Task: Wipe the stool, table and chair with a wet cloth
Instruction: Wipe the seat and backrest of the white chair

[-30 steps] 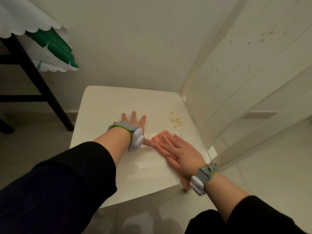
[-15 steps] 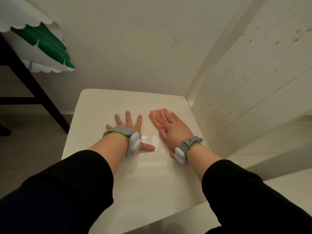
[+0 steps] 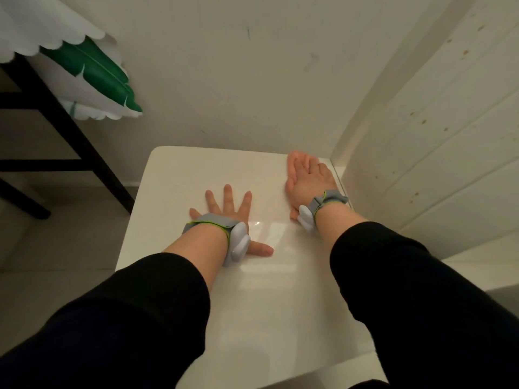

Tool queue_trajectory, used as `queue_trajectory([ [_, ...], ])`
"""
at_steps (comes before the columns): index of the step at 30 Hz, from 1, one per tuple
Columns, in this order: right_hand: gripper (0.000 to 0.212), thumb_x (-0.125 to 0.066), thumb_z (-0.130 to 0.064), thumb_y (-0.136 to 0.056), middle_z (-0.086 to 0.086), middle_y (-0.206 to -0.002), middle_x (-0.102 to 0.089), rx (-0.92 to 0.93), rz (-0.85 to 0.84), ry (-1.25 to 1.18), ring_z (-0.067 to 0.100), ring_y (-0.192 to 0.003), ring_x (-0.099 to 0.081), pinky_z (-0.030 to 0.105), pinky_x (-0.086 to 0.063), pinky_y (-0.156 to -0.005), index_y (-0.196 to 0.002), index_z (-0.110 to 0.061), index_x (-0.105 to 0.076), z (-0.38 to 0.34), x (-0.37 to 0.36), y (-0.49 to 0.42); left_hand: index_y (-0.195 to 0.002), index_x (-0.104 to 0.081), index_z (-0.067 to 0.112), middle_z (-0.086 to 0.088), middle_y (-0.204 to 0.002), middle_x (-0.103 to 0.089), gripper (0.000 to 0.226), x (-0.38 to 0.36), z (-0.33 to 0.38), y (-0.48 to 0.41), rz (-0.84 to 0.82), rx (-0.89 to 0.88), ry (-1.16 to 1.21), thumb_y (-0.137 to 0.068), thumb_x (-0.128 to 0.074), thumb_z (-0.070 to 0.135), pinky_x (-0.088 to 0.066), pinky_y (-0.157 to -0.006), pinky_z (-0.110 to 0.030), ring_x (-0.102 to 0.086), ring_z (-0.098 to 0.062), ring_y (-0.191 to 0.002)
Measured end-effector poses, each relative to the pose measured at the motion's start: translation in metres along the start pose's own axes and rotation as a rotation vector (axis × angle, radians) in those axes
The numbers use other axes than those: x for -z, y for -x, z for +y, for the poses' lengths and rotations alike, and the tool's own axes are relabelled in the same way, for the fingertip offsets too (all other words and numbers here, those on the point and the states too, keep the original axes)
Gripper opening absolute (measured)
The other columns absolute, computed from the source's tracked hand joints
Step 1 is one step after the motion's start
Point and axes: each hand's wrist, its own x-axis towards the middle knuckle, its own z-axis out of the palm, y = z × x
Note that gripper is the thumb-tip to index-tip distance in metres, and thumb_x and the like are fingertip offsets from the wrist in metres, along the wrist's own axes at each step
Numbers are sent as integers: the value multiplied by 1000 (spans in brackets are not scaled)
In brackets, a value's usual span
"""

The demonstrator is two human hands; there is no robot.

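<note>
A white stool point(image 3: 174, 175) with a glossy square top stands below me, against the wall. My left hand point(image 3: 227, 206) lies flat on the middle of the top, fingers spread, holding nothing. My right hand point(image 3: 307, 178) presses flat on an orange cloth point(image 3: 295, 158) at the stool's far right corner; only the cloth's far edge shows past my fingertips. Both wrists wear grey bands with white pods. Wet sheen shows on the top near my wrists.
A black-legged table point(image 3: 70, 130) with a white, green-leaf patterned cover point(image 3: 92, 71) stands at the left. A white slatted panel point(image 3: 438, 141), speckled with small brown spots, rises right beside the stool. The wall is directly behind the stool; grey floor lies to the left.
My right hand slid the orange cloth from the stool's near right side forward to the far right corner, over the spot where yellow crumbs lay. My left hand stayed planted.
</note>
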Motion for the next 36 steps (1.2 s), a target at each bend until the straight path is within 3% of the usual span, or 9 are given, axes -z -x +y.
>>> queue_trajectory([
  [3, 61, -22, -37, -93, 17, -153, -19, -114, 2, -29, 36, -137, -21, 42, -19, -114, -149, -16, -11, 6, 2, 6, -133, 35, 44, 1, -145, 45, 137, 0, 1, 0, 5, -2, 0, -38, -49, 94, 5, -101, -73, 34, -43, -135],
  [8, 62, -26, -33, -93, 18, -155, -14, -265, 43, -116, 34, -143, -12, 43, -21, -114, -149, -15, -9, -2, -7, 39, -134, 34, 45, 2, -146, 44, 140, 0, -1, -2, 24, 14, -8, -32, -48, 96, 3, -102, -73, 31, -42, -137],
  [15, 63, -32, -32, -93, 17, -154, -16, -292, 70, -125, 35, -142, -10, 44, -21, -113, -149, -13, -13, 3, -8, 109, -132, 34, 46, 3, -147, 42, 141, 1, -1, 0, 41, 9, -17, -23, -38, 100, 1, -101, -74, 28, -43, -138],
  [23, 61, -26, -28, -96, 3, -160, -2, -101, 63, -100, 25, -147, 4, 37, -6, -120, -151, -25, -1, 16, -9, 177, -146, 12, 38, -1, -156, 25, 119, 2, 7, 23, 164, 14, 43, -58, -52, 86, -1, -106, -70, 20, -38, -142],
  [28, 59, -17, -31, -98, 2, -160, 4, -62, 92, 79, 24, -147, 9, 37, -4, -120, -150, -22, 10, 24, -19, 208, -148, 9, 35, -6, -155, 27, 104, 13, 32, 35, 160, -80, -63, -74, -57, 67, 4, -103, -74, 24, -43, -140],
  [32, 59, -16, -25, -98, 6, -160, -5, -86, 68, 113, 30, -146, -1, 42, -15, -117, -150, -16, 8, 25, -26, 208, -144, 17, 41, -4, -154, 29, 119, 6, 43, 32, 3, -75, -31, -60, -57, 81, -8, -111, -67, 19, -46, -140],
  [36, 59, -31, -17, -94, 20, -148, -32, -173, 155, 89, 37, -131, -33, 42, -26, -108, -149, -6, -12, 23, -20, 187, -136, 29, 46, -1, -152, 35, 139, -16, 44, 24, -41, -64, -111, -26, -37, 98, -9, -109, -67, 22, -46, -139],
])
